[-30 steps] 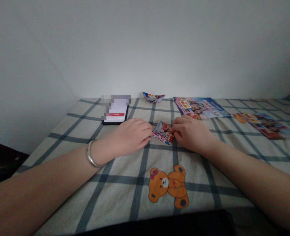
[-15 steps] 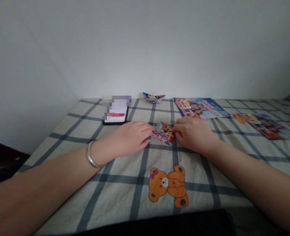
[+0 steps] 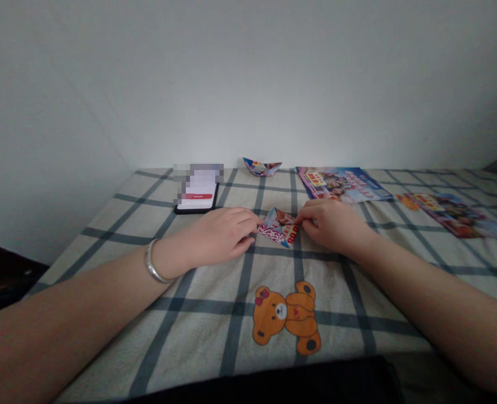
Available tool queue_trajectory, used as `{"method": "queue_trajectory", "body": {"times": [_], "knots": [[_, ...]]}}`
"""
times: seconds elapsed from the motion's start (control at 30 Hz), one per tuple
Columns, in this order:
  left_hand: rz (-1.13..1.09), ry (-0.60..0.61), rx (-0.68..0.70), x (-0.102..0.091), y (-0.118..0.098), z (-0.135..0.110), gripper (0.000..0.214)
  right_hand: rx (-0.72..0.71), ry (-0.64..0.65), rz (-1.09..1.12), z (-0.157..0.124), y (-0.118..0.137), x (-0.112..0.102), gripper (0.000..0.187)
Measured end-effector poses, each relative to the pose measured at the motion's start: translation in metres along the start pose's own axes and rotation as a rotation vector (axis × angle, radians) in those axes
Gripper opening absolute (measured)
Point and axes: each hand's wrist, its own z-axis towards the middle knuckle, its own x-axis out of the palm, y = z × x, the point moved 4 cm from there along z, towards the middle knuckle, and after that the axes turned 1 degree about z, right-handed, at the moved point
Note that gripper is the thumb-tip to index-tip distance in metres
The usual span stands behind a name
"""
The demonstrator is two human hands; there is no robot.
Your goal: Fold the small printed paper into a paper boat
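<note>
Wall (image 3: pixel 257 84): plain, pale, behind the surface. Cloth (image 3: pixel 206 297): off-white with grey-blue checks, bearing a printed orange bear (image 3: pixel 286 317) turned sideways, head to the left. Folded paper (image 3: pixel 279 229): one, multicoloured, on the cloth between the two hands, beyond the bear. Left hand (image 3: pixel 225 234): forefinger touching the paper's left corner, thumb set apart below; whether it grips cannot be told. Bracelet (image 3: pixel 151 262): silver-coloured, left wrist. Right hand (image 3: pixel 332 224): fingers bent, forefinger tip at the paper's right edge; a pinch cannot be confirmed. Phone (image 3: pixel 198 196): screen lit, partly pixelated, beyond the left hand. Paper boat (image 3: pixel 262 167): upright near the wall. Leaflets: one (image 3: pixel 343 184) beyond the right hand, another (image 3: pixel 459 214) farther right, blurred.
</note>
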Motion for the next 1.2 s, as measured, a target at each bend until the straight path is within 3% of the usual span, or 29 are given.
{"method": "queue_trajectory", "body": {"times": [0.2,1.2], "knots": [[-0.014,0.011,-0.022,-0.001,0.000,0.000,0.022,-0.010,-0.008,-0.098,0.000,0.008,-0.001,0.028],[-0.071,0.008,-0.019,0.001,0.001,0.001,0.020,-0.040,-0.045,0.026,0.002,-0.011,0.004,0.025]]}}
